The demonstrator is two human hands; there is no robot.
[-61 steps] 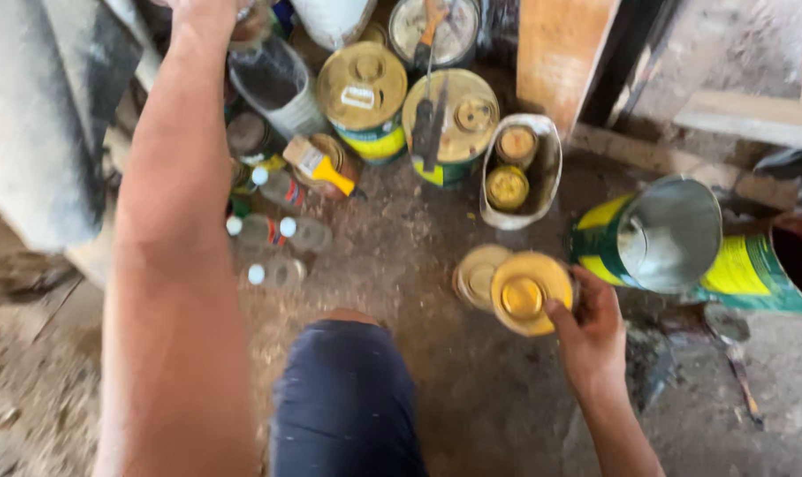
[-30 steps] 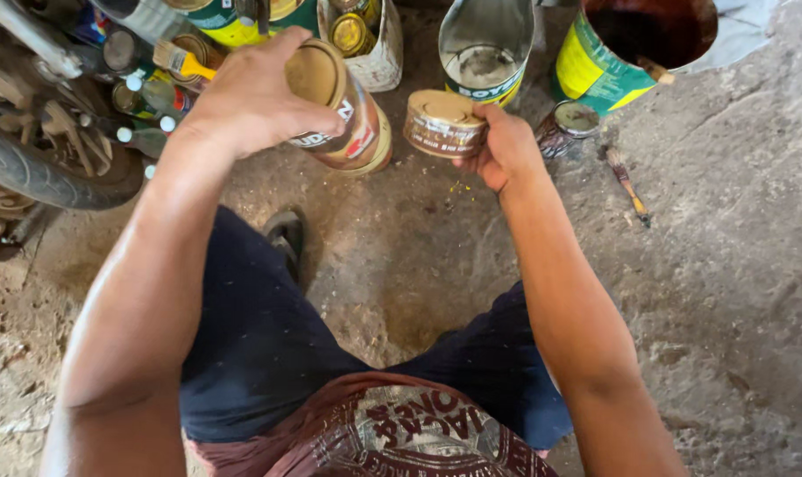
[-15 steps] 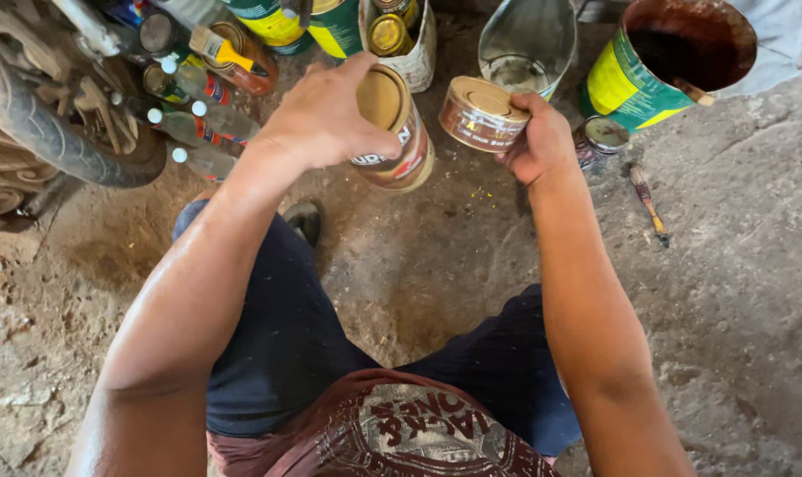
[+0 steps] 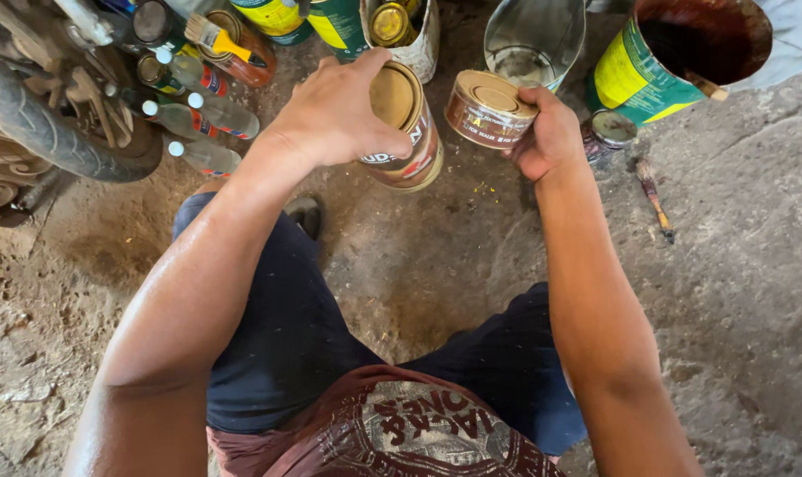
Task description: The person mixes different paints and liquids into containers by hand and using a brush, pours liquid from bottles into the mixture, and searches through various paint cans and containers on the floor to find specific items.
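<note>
My left hand (image 4: 334, 113) grips a tall tin can (image 4: 405, 128) with a gold lid and a red and white label, held above the dirt floor. My right hand (image 4: 551, 137) holds a shorter, wider brown tin (image 4: 489, 108) with a gold lid, tilted on its side. The two cans are close together, almost touching, in front of my knees.
A tyre (image 4: 52, 132) lies at the left, with several small bottles (image 4: 211, 115) beside it. At the top stand a large open paint can with dark liquid (image 4: 684, 53), an empty metal can (image 4: 533, 40), more cans and a brush (image 4: 653, 199) on the ground.
Both hands lifted a can each from the floor and drew them in towards my body. The view has tilted down onto my legs.
</note>
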